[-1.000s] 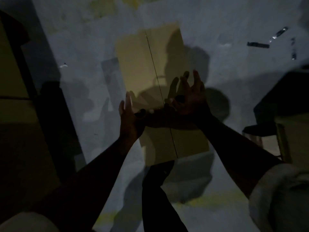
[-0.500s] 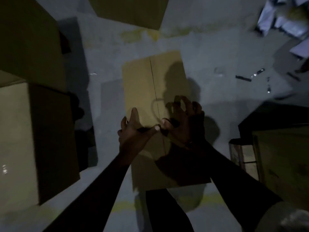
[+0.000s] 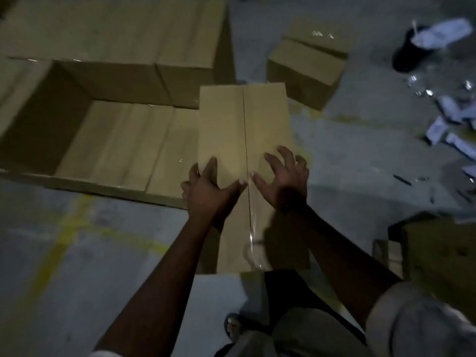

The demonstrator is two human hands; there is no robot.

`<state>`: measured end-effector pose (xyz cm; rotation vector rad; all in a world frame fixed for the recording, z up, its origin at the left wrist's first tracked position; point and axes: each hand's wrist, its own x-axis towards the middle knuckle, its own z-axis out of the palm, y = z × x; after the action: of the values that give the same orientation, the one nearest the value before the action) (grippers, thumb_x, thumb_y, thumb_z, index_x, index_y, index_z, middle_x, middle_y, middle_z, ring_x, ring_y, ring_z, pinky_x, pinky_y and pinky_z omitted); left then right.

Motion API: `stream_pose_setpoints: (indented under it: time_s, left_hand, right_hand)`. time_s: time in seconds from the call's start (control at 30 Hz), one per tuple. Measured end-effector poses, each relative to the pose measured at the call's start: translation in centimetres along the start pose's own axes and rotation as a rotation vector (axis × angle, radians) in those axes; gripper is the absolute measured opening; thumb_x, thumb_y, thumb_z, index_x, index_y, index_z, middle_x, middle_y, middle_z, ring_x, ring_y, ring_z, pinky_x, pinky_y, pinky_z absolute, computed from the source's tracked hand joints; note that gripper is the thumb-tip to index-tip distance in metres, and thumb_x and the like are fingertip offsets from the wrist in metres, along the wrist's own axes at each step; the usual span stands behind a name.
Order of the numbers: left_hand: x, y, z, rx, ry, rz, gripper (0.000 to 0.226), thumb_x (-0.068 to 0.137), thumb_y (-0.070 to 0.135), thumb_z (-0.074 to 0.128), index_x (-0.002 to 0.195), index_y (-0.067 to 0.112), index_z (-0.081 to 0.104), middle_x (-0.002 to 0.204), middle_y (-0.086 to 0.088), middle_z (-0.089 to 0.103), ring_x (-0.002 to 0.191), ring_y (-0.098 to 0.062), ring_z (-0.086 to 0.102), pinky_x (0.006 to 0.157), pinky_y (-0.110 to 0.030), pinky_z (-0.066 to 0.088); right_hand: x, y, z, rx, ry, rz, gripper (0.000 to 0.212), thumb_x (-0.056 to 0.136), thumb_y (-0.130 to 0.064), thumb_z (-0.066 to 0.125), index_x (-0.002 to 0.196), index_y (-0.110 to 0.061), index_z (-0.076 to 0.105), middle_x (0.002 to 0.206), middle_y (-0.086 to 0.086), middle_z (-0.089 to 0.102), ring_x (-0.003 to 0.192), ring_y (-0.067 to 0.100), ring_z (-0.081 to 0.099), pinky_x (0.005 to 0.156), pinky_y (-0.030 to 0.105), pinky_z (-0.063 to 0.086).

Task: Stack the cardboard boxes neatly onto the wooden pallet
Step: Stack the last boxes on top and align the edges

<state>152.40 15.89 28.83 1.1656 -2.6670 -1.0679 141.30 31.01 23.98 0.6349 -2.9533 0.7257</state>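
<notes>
A long cardboard box with a taped seam down its top lies on the floor in front of me. My left hand is over its near left part, fingers spread, fingertips at the left edge and thumb near the seam. Right of the seam, my right hand is spread open just over the top. I cannot tell whether either hand touches the cardboard. A low row of boxes sits to the left, with a taller stack behind it. What looks like the wooden pallet shows dimly at the right edge.
A smaller sealed box stands on the grey floor beyond the long box. A black bin and scattered paper scraps lie at the far right. Yellow floor lines run at the left. My sandalled foot is below the box.
My view has tilted up, bringing the box stacks at the left and the small box into sight. Both hands have come down close to the long box's top and spread apart.
</notes>
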Motion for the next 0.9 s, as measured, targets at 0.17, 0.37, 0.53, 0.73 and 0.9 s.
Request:
stream_pose_setpoints:
  time_s: [0.17, 0.37, 0.53, 0.73, 0.9]
  left_hand:
    - [-7.2, -6.9, -8.5, -0.017, 0.112, -0.070, 0.105, 0.064, 0.081, 0.069, 0.154, 0.043, 0.031, 0.164, -0.010, 0.021, 0.149, -0.035, 0.023, 0.117, -0.051, 0.028]
    - [-11.7, -11.8, -12.8, -0.064, 0.241, -0.174, 0.112, 0.060, 0.083, 0.069, 0.154, 0.038, 0.028, 0.162, -0.006, 0.014, 0.142, -0.036, 0.038, 0.108, -0.046, 0.046]
    - [-11.4, -13.1, -14.0, 0.050, 0.324, -0.242, 0.114, 0.062, 0.088, 0.064, 0.156, 0.039, 0.023, 0.166, 0.007, -0.012, 0.139, -0.042, 0.037, 0.107, -0.049, 0.046]
    - [-6.4, -13.6, -15.2, 0.058, 0.304, -0.321, 0.114, 0.063, 0.091, 0.058, 0.157, 0.042, 0.018, 0.168, 0.009, -0.012, 0.142, -0.042, 0.033, 0.105, -0.051, 0.045]
    - [-1.2, -12.3, -16.9, 0.099, 0.303, -0.351, 0.114, 0.063, 0.090, 0.060, 0.157, 0.041, 0.018, 0.168, 0.008, -0.014, 0.143, -0.043, 0.031, 0.105, -0.052, 0.045]
  right_hand:
    - [-4.9, -9.6, -1.2, 0.045, -0.068, -0.187, 0.062, 0.081, -0.072, 0.054, 0.132, -0.038, 0.057, 0.154, -0.008, 0.035, 0.132, 0.037, 0.032, 0.106, 0.050, 0.035]
    - [-7.3, -17.9, -0.7, 0.030, -0.142, -0.406, 0.058, 0.084, -0.067, 0.051, 0.132, -0.036, 0.058, 0.153, -0.008, 0.035, 0.132, 0.032, 0.033, 0.106, 0.047, 0.031]
    - [-6.2, -21.3, 1.6, 0.035, -0.196, -0.495, 0.057, 0.085, -0.067, 0.051, 0.131, -0.036, 0.058, 0.151, -0.009, 0.036, 0.135, 0.032, 0.033, 0.108, 0.050, 0.032]
    - [-1.1, -24.0, 4.1, 0.040, -0.249, -0.562, 0.066, 0.080, -0.076, 0.051, 0.132, -0.036, 0.057, 0.149, -0.008, 0.038, 0.133, 0.032, 0.033, 0.103, 0.048, 0.037]
    - [4.1, -25.4, 5.4, 0.064, -0.257, -0.591, 0.072, 0.076, -0.081, 0.054, 0.130, -0.034, 0.061, 0.148, -0.007, 0.041, 0.131, 0.033, 0.034, 0.101, 0.047, 0.036]
